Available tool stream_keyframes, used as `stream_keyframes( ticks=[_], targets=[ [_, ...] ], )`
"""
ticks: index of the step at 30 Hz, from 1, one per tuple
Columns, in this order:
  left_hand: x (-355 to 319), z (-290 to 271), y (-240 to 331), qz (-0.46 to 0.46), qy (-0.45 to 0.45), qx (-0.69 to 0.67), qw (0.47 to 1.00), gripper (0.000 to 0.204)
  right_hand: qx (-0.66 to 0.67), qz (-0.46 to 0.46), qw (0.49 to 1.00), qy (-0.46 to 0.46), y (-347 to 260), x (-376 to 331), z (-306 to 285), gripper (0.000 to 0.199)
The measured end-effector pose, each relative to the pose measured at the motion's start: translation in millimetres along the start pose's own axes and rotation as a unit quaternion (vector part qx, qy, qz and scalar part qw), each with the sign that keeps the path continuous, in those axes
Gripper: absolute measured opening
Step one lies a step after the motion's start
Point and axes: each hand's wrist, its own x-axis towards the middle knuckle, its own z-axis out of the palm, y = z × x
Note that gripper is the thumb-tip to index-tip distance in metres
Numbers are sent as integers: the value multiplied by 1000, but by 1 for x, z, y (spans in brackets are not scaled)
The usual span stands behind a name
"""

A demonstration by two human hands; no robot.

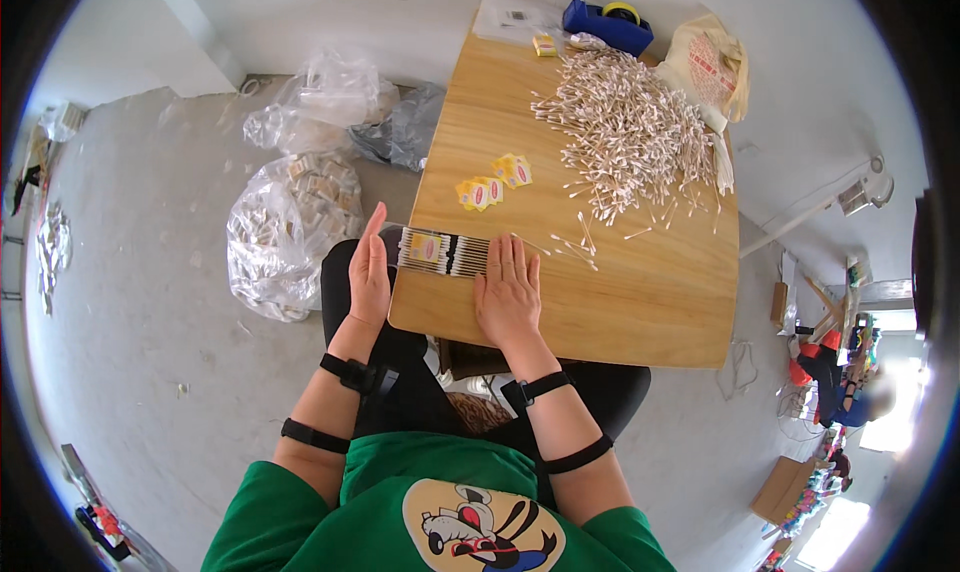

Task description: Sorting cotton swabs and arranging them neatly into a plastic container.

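My left hand [370, 280] is at the left edge of the wooden table, fingers stretched out, beside the open end of a clear plastic bag [391, 240]. Partly in or next to that bag lies a row of cotton swabs [410, 263] with a yellow card [425, 247] on top. A second row of cotton swabs [466, 256] sits just to its right, a narrow dark gap between them. My right hand [510, 290] lies flat with its fingers extended, its left side against this second row. Whether its palm covers more swabs is hidden.
Several yellow cards [480, 193] lie farther up the table [610, 302]. A big heap of loose swabs [635, 132] covers the far right, near a blue tape dispenser [607, 24] and a cream bag [705, 67]. A filled clear sack [290, 237] stands on the floor at left.
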Motion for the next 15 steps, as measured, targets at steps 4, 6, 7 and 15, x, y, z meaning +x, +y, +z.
stream_keyframes(
  ticks=[4,6,7,15],
  targets=[
    [4,1,-4,-6,-53,14,998,48,-17,-7,1000,3,-6,5,0,59],
    [7,4,-4,-7,-77,18,997,48,-20,-10,1000,7,-5,5,0,59],
    [8,5,-4,-8,-78,16,997,48,-22,-13,1000,12,-5,5,0,59],
    [12,12,0,-26,-112,4,993,51,-20,-11,1000,7,-12,7,0,58]
  ],
)
